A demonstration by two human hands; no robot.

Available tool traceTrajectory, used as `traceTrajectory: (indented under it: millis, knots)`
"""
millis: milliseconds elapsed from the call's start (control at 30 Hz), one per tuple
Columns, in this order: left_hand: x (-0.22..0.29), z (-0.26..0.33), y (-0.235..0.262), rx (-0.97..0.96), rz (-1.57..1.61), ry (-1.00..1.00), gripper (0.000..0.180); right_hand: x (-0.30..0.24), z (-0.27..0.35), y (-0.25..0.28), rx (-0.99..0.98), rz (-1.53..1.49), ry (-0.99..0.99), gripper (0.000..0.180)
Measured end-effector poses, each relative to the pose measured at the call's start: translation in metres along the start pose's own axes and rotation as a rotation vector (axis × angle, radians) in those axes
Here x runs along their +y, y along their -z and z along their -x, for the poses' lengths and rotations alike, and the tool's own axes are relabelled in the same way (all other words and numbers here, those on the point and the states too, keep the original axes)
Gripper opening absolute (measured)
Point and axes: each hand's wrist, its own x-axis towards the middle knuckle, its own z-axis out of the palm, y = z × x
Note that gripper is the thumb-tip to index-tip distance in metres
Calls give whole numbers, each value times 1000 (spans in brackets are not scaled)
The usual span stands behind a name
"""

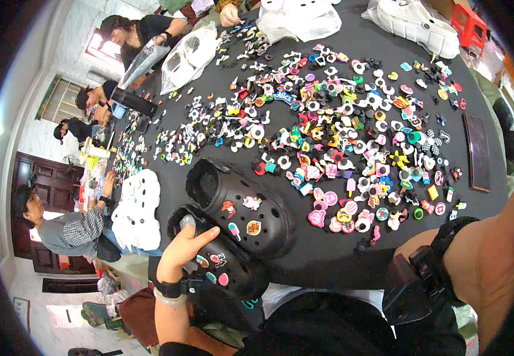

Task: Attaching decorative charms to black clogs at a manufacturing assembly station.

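Two black clogs lie side by side at the table's near edge. My left hand (181,249) grips the nearer clog (242,274) by its heel opening, thumb stretched along the rim and the other fingers partly hidden. Several charms sit in its holes, among them a pink one (224,279). The farther clog (269,222) bears a unicorn-like charm (251,203), a popsicle charm (234,231) and a yellow-orange charm (254,228). My right hand (417,242) is low at the right, near the loose charms; its fingers are hidden by the wrist and a dark strapped device.
Loose colourful shoe charms (340,142) cover much of the black table (322,261). White clogs (138,210) stand at the left, others in plastic (189,56) farther back. A dark flat case (476,153) lies at the right. Co-workers sit along the left side; a red stool (469,28) stands beyond.
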Motion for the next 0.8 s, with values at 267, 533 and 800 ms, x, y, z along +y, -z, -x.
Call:
traceTrajectory:
  millis: [267,533,800]
  knots:
    - [-8,5,-1,110,-29,-34,64,-2,4,1,39,-42,0,65]
    - [-10,-5,5,68,-20,34,45,22,-19,-70,84,1,-54,65]
    - [-17,-11,-1,44,-72,-209,71,37,-89,-113,-128,-24,21,65]
